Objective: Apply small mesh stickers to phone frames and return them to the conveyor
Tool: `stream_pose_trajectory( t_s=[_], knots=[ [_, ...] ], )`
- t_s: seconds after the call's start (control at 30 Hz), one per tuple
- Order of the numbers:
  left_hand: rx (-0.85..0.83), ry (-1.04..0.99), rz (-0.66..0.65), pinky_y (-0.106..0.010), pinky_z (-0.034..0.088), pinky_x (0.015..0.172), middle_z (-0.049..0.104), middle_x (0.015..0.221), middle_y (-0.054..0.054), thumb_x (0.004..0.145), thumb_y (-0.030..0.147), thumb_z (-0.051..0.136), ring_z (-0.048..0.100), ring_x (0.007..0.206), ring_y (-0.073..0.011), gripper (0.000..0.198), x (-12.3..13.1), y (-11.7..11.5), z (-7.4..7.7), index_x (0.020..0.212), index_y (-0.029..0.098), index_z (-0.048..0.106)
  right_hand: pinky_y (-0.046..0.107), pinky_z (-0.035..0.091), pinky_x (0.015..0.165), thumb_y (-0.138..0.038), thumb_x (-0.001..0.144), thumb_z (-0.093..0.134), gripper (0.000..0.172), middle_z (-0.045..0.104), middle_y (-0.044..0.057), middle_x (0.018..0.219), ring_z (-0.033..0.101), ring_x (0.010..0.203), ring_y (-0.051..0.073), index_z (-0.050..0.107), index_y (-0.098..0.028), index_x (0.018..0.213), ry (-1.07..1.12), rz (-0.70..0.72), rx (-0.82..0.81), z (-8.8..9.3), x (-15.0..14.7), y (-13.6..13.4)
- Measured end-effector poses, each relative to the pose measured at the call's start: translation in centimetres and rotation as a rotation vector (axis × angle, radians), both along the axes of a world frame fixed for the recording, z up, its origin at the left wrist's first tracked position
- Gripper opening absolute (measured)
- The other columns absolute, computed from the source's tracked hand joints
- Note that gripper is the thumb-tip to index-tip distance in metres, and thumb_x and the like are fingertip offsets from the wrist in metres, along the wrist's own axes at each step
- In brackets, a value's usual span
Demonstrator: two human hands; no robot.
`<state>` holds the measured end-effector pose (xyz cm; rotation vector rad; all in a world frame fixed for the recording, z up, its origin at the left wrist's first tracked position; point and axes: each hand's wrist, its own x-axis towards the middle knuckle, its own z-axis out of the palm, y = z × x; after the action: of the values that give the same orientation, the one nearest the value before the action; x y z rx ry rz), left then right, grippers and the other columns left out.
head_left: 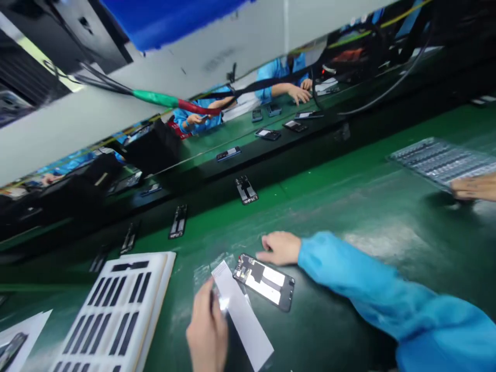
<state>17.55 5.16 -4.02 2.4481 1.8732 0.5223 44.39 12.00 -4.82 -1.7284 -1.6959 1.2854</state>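
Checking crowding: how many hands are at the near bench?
3: the left hand beside the white strip, the right hand beside the nearest phone, and another person's hand at the clear tray, far right. Others may be hidden.

A phone (264,282) without its back cover lies flat on the surface, just below the centre of the frame, slanting from upper left to lower right. Its rim is black; bright silvery-white panels fill the middle, divided by dark patches, with small circuit parts at the upper-left end and a black lower-right end. Just beside it, to its left, a long white paper strip (245,319) slants toward the bottom edge, faint print at its upper end.
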Motion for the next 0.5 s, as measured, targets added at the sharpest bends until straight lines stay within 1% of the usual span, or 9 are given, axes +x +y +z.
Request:
stream_pose_trajectory(
  t_s=[0.07, 0.1, 0.17, 0.2, 0.3, 0.37, 0.4, 0.47, 0.5],
  knots=[
    [0.041, -0.039, 0.126, -0.037, 0.058, 0.087, 0.068, 0.121, -0.012, 0.103, 0.028, 0.036, 0.068, 0.110, -0.0247, 0.028, -3.1, 0.8, 0.8, 0.126, 0.022, 0.052, 0.047, 0.054, 0.090, -0.031, 0.095, 0.067, 0.027, 0.069, 0.009, 0.111, 0.068, 0.100, 0.024, 0.064, -0.014, 0.116, -0.218, 0.045, 0.013, -0.2, -1.6, -3.1],
    [0.047, -0.056, 0.171, -0.038, 0.058, 0.086, 0.070, 0.117, -0.011, 0.103, 0.030, 0.036, 0.069, 0.107, -0.0253, 0.027, -4.4, 1.0, 0.9, 0.123, 0.022, 0.053, 0.047, 0.054, 0.089, -0.026, 0.094, 0.068, 0.025, 0.071, 0.010, 0.105, 0.069, 0.098, 0.026, 0.065, -0.012, 0.116, -0.302, 0.068, 0.018, -0.5, -2.4, -4.3],
    [0.045, -0.079, 0.243, -0.038, 0.059, 0.082, 0.071, 0.112, -0.011, 0.103, 0.033, 0.035, 0.071, 0.102, -0.0263, 0.027, -6.7, 0.9, 0.5, 0.119, 0.023, 0.055, 0.046, 0.055, 0.085, -0.018, 0.091, 0.068, 0.021, 0.074, 0.012, 0.092, 0.072, 0.091, 0.029, 0.066, -0.010, 0.111, -0.424, 0.099, 0.029, -1.0, -2.9, -5.7],
    [0.042, -0.089, 0.269, -0.038, 0.059, 0.081, 0.071, 0.111, -0.011, 0.102, 0.033, 0.035, 0.071, 0.101, -0.0268, 0.027, -7.6, 0.7, 0.1, 0.117, 0.023, 0.055, 0.045, 0.056, 0.083, -0.016, 0.091, 0.068, 0.019, 0.074, 0.012, 0.088, 0.073, 0.088, 0.029, 0.067, -0.010, 0.108, -0.471, 0.098, 0.034, -1.2, -2.4, -5.7],
    [0.026, -0.122, 0.313, -0.038, 0.059, 0.082, 0.072, 0.108, -0.010, 0.102, 0.033, 0.035, 0.071, 0.102, -0.0273, 0.027, -9.5, 0.0, -1.4, 0.115, 0.024, 0.057, 0.042, 0.057, 0.083, -0.025, 0.096, 0.066, 0.019, 0.072, 0.006, 0.094, 0.071, 0.086, 0.022, 0.066, -0.011, 0.108, -0.589, -0.001, 0.047, -1.1, 1.9, -3.1],
    [0.015, -0.147, 0.322, -0.039, 0.059, 0.084, 0.073, 0.107, -0.010, 0.102, 0.033, 0.035, 0.071, 0.102, -0.0265, 0.027, -10.4, -0.5, -2.4, 0.116, 0.024, 0.057, 0.039, 0.058, 0.081, -0.029, 0.098, 0.064, 0.021, 0.069, 0.007, 0.103, 0.069, 0.089, 0.020, 0.065, -0.012, 0.110, -0.638, -0.135, 0.079, -0.5, 6.4, 0.0],
    [0.012, -0.160, 0.319, -0.039, 0.059, 0.085, 0.073, 0.107, -0.009, 0.102, 0.033, 0.035, 0.071, 0.103, -0.0260, 0.027, -10.8, -0.7, -2.9, 0.116, 0.025, 0.057, 0.034, 0.057, 0.081, -0.028, 0.097, 0.065, 0.019, 0.068, 0.010, 0.107, 0.068, 0.092, 0.019, 0.067, -0.014, 0.110, -0.641, -0.204, 0.111, -0.1, 8.7, 1.6],
    [0.004, -0.188, 0.257, -0.038, 0.058, 0.090, 0.072, 0.110, -0.009, 0.102, 0.031, 0.035, 0.070, 0.105, -0.0245, 0.027, -11.2, -1.1, -3.8, 0.117, 0.024, 0.058, 0.032, 0.056, 0.081, -0.027, 0.097, 0.065, 0.019, 0.067, 0.013, 0.112, 0.067, 0.094, 0.019, 0.067, -0.014, 0.110, -0.609, -0.323, 0.203, 0.8, 12.2, 4.7],
    [-0.001, -0.199, 0.198, -0.036, 0.057, 0.093, 0.071, 0.113, -0.008, 0.102, 0.028, 0.036, 0.070, 0.107, -0.0231, 0.028, -11.2, -1.3, -4.1, 0.117, 0.024, 0.059, 0.033, 0.057, 0.082, -0.028, 0.097, 0.065, 0.021, 0.066, 0.013, 0.114, 0.067, 0.096, 0.020, 0.067, -0.013, 0.112, -0.570, -0.372, 0.272, 1.1, 13.1, 6.0]
  ],
)
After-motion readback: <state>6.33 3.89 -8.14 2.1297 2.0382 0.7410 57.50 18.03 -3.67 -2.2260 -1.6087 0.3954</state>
